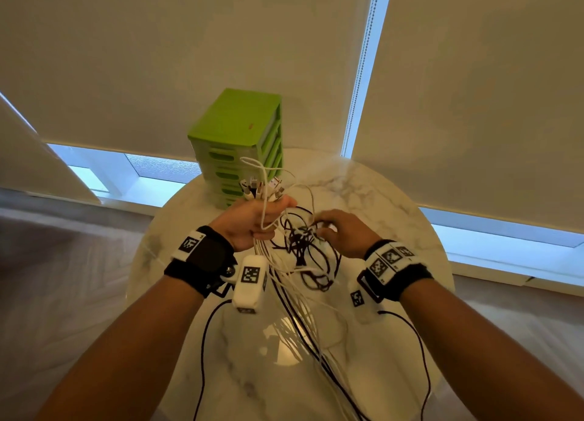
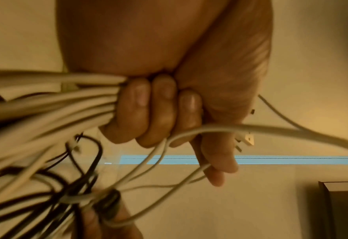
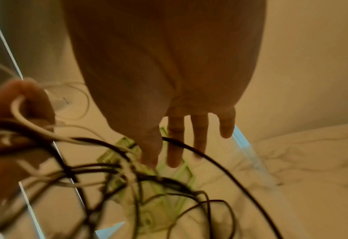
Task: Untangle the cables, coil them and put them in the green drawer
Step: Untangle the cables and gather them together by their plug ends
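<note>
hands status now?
Left hand: fist round the white cables.
Right hand: pinching at the dark tangle; grip unclear.

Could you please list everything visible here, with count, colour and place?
Cables: a tangled bunch, white and black, held above the table, ends trailing toward the near edge.
Drawer unit: one, green, at the table's far edge.
Table: one, round, white marble.
Blinds: cream, covering the windows behind.
Left hand: grips the white cables near their plugs.
Right hand: fingertips at the black knot; whether it pinches is unclear.
</note>
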### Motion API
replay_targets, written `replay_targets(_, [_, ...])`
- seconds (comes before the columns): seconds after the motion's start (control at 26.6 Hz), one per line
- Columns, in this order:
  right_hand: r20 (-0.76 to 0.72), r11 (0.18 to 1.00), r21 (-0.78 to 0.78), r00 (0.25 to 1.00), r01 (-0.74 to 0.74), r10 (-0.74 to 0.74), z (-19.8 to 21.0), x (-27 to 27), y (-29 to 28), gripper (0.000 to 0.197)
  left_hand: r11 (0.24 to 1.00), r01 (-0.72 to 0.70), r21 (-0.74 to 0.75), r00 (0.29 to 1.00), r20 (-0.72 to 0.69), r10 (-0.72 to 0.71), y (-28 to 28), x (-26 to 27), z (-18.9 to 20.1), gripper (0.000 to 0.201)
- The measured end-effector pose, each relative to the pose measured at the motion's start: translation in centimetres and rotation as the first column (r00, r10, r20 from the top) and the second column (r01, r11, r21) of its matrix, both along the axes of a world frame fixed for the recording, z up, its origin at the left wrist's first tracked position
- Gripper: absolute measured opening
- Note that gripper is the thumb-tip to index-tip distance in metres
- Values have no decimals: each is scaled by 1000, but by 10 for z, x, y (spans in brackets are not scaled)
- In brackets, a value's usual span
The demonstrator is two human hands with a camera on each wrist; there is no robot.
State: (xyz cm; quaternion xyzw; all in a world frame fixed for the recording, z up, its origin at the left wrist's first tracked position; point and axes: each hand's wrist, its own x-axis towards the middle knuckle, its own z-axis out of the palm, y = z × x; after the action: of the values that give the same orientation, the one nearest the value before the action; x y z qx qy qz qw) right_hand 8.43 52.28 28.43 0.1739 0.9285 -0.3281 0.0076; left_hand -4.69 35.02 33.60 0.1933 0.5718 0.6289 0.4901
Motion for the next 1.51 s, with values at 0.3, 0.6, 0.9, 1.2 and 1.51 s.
replay_targets(0.3, [330,818,43,764,574,-554,-61,64,97,26,968,-249,43,964,103,243,-41,-28,-2,13])
replay_targets(0.6, [21,923,159,933,352,-359,-21,28,64,65,992,-111,-55,979,-177,100,-21,-20,12,7])
replay_targets(0.9, [24,896,-443,998,-34,50,10,-25,-11,16,989,-148,-3,973,-178,145,-24,-20,22,12])
replay_targets(1.2, [190,563,-619,800,547,-569,-25,20,58,24,946,-323,27,946,-18,323,-31,-33,4,17])
replay_targets(1.51, [17,421,-697,600,580,-800,-30,42,93,36,945,-326,-42,944,-68,323,-29,-42,9,6])
